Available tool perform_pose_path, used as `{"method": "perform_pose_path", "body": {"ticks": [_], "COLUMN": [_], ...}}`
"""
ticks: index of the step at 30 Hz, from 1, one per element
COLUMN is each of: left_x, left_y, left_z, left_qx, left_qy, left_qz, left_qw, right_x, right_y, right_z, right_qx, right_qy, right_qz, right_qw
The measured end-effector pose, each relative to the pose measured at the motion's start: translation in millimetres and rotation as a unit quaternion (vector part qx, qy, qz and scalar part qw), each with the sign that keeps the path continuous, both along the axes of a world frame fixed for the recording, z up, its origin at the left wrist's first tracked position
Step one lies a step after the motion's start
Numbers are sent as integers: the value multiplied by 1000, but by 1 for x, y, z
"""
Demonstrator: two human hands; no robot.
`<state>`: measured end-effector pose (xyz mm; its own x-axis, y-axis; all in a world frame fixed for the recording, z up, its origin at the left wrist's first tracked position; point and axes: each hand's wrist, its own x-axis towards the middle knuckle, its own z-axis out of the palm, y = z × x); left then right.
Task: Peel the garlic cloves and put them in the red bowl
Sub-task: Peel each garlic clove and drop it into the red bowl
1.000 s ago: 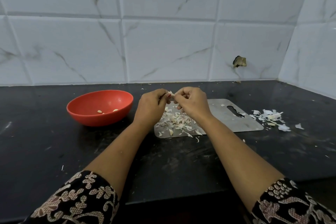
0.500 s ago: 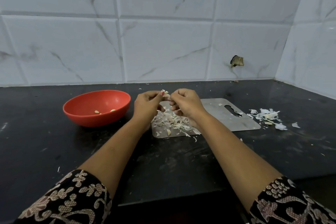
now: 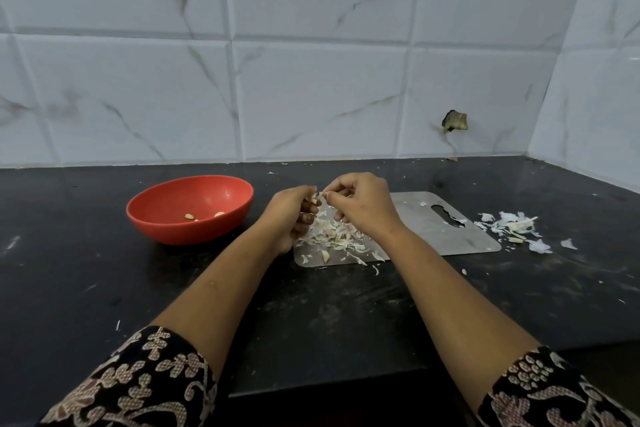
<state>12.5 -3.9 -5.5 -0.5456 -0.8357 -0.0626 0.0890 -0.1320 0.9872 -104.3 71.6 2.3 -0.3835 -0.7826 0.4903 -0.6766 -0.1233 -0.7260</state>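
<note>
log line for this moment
step: peeling | left hand: holds garlic clove | right hand: peels it | red bowl: peeled cloves inside

On the surface (image 3: pixel 104 288), near the middle, a flat board (image 3: pixel 450 232). At 9 o'clock from the board, close by, a bowl (image 3: pixel 166 229) with a few peeled cloves (image 3: pixel 189 216) inside. On the board's 9 o'clock end, a peel heap (image 3: pixel 332 236). Right above that heap, left grip (image 3: pixel 291 211) and right grip (image 3: pixel 363 208), side by side, pinching one garlic clove (image 3: pixel 316 198) between them. Off the board at 3 o'clock, a second peel pile (image 3: pixel 509 225) on the surface. At 12 o'clock, behind everything, a tiled wall (image 3: pixel 311 97).
</note>
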Motion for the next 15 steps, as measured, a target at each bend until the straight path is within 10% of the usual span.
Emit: {"method": "perform_pose_path", "body": {"ticks": [15], "left_x": [-6], "left_y": [1], "left_z": [-6], "left_qx": [-137], "left_qy": [-18], "left_qz": [-97], "left_qw": [986], "right_x": [-8], "right_y": [-3], "right_z": [-3], "right_qx": [-17], "right_qy": [20], "right_qz": [-14], "right_qw": [1000]}}
